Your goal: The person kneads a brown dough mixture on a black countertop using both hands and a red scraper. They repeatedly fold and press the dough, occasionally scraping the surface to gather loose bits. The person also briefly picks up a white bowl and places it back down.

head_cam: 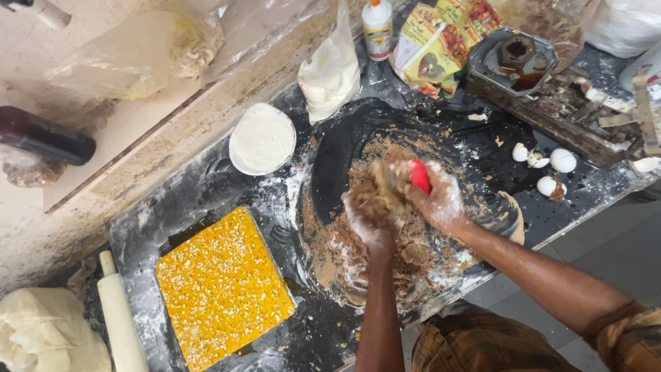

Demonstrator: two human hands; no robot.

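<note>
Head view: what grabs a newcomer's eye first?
The yellow slab, speckled white, at lower left on the dark floured worktop. At centre, both floured hands work a brown crumbly dough: the left hand digs in and the right hand grips a red tool. Eggshells lie to the right.

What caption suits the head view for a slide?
Both hands, left and right, knead brown dough on a black tray.

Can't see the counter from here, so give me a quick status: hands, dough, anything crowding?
Left hand buried in crumbly brown dough. Right hand grips red scraper. Eggshells and yellow tray lie apart.
</note>
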